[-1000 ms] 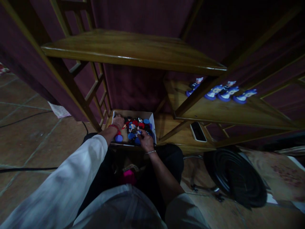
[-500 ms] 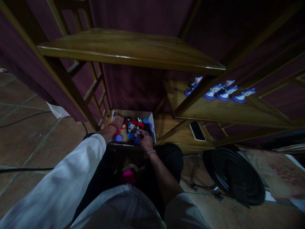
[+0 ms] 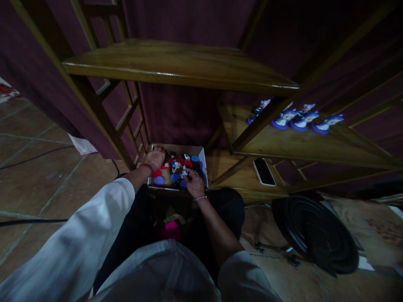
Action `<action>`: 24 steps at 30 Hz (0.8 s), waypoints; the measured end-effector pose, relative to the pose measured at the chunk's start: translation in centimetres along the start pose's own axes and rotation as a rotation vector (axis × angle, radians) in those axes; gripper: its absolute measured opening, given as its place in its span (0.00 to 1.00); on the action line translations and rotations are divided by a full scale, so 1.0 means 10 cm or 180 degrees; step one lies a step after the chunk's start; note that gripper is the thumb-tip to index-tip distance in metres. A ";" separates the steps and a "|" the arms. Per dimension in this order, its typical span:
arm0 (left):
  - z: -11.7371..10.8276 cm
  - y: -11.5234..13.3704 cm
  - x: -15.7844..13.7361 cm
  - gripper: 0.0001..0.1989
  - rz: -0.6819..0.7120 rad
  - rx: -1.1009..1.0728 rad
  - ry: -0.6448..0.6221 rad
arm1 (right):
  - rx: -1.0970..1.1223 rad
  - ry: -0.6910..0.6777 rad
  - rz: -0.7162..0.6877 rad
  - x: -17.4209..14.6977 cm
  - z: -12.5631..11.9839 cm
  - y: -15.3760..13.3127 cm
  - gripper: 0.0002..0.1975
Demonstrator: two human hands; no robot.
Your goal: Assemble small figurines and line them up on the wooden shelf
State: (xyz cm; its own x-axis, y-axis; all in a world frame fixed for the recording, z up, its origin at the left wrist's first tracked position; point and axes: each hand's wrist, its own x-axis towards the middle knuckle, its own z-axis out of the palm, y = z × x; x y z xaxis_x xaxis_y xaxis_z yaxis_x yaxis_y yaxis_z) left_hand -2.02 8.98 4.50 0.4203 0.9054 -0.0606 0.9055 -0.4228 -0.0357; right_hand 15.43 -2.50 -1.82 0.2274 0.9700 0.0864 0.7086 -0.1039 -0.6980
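On the low wooden shelf stands an open white cardboard box (image 3: 204, 161) with several small figurines (image 3: 176, 165) in it, lying jumbled. Their round bases are blue, red and purple. My right hand (image 3: 195, 185), with a bracelet at its wrist, reaches over the box's near right side. Its thumb and fingers are closed on a small blue-and-white figurine (image 3: 185, 173). My left hand (image 3: 156, 158), wearing red beads, is inside the box's back left corner. The fingers there are too dark and hidden to show whether they hold anything. Near it lies a purple round base (image 3: 159, 180).
Above the box juts a wooden shelf board (image 3: 176, 63). Several figurines on purple bases (image 3: 299, 126) stand on the right-hand shelf. A phone (image 3: 264, 172) lies on the lower shelf. A black round stool (image 3: 315, 235) is at my right, and a cable (image 3: 34, 221) crosses the tiled floor.
My left hand has turned at the wrist, showing more of its inner side, in the same corner of the box. My right hand keeps hold of the figurine. The whole view has shifted slightly.
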 end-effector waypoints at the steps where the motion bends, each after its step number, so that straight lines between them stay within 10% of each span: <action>1: -0.01 0.01 -0.03 0.17 -0.0029 -0.0040 0.0030 | 0.0013 0.0008 0.0013 0.00 0.01 0.00 0.16; 14: 0.01 0.08 -0.22 0.17 -0.0750 -0.1289 0.0118 | 0.0258 -0.0035 0.0033 0.04 0.02 0.03 0.16; 24: 0.54 0.18 -0.35 0.16 -0.1306 -0.2990 -0.0105 | 0.0348 0.0175 0.0081 0.06 0.05 0.06 0.16</action>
State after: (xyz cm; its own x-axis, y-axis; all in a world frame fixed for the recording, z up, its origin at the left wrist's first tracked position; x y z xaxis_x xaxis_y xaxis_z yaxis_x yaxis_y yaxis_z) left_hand -2.20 4.88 -0.70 0.0790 0.9656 -0.2477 0.6647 0.1342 0.7349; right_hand 15.63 -1.89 -2.51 0.2829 0.9534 0.1045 0.6257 -0.1009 -0.7735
